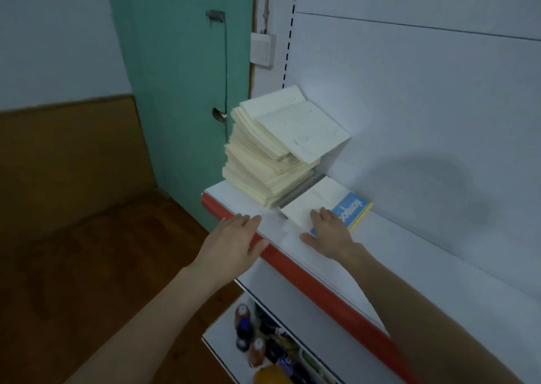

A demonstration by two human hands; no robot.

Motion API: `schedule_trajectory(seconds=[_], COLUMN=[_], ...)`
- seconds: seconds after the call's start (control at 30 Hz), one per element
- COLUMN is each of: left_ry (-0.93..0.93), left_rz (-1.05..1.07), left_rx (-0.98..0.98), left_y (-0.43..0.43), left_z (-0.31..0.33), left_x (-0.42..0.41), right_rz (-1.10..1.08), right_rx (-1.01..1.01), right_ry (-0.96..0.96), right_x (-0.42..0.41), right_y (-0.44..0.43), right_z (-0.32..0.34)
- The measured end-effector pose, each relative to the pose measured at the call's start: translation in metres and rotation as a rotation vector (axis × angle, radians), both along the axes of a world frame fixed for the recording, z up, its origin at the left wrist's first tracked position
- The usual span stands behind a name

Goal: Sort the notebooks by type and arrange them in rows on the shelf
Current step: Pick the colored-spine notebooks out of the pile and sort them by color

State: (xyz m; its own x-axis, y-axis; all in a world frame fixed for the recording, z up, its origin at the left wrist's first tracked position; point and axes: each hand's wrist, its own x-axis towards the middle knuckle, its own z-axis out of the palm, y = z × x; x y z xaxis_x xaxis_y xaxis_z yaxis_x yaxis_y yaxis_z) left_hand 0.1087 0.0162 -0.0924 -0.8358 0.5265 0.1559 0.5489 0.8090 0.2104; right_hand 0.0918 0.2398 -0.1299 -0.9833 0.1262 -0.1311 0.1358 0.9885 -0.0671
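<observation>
Mid-frame on the shelf (409,252), our right hand (330,234) lay flat, fingers straight, on a cream notebook (316,199) overlapping the blue notebook (352,209). Our left hand (234,237) hovered open, empty. The leaning stack (272,155) beside them looked light, floppy and slippery: best pinched by the edges, we judged.

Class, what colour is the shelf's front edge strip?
The edge strip is red; the head view shows it.
</observation>
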Motion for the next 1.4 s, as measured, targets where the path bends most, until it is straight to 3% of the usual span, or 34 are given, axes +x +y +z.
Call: schedule_trajectory(seconds=[0.1,0.27,0.37,0.57,0.83,0.93,1.0,1.13,1.23,1.3,1.4], left_ry=[-0.059,-0.384,-0.507,-0.496,-0.504,-0.521,-0.668,-1.393,-1.452,-1.394,-1.365], left_rz=[-0.117,-0.213,-0.240,-0.308,-0.234,-0.213,-0.120,0.048,0.056,0.107,0.134], left_rx=[0.061,0.373,0.454,0.467,0.515,0.590,0.738,1.081,0.872,0.767,0.774], left_y=[-0.012,-0.018,-0.011,-0.016,-0.023,-0.014,-0.006,0.007,0.007,0.002,-0.006], left_z=[-0.004,-0.015,-0.021,-0.028,-0.041,-0.036,-0.032,-0.018,-0.022,-0.031,-0.036], left_x=[-0.022,-0.053,-0.057,-0.063,-0.083,-0.085,-0.087,-0.089,-0.089,-0.087,-0.090], right_rz=[-0.038,-0.166,-0.229,-0.244,-0.243,-0.255,-0.267,-0.002,0.164,0.104,-0.126], right_rx=[-0.024,-0.101,-0.066,-0.035,-0.183,-0.203,-0.202,-0.171,-0.234,-0.439,-0.541], right_ry=[0.008,0.147,0.183,0.153,0.058,0.135,0.266,0.342,0.329,0.189,0.327], right_x=[0.005,0.033,0.044,0.026,0.016,0.022,0.032,0.071,0.088,0.087,0.063], right_y=[-0.009,-0.023,-0.033,-0.038,-0.029,-0.036,-0.050,-0.108,-0.127,-0.120,-0.087], right_z=[0.003,0.016,0.017,0.010,0.013,0.026,0.035,0.035,0.027,0.034,0.036])
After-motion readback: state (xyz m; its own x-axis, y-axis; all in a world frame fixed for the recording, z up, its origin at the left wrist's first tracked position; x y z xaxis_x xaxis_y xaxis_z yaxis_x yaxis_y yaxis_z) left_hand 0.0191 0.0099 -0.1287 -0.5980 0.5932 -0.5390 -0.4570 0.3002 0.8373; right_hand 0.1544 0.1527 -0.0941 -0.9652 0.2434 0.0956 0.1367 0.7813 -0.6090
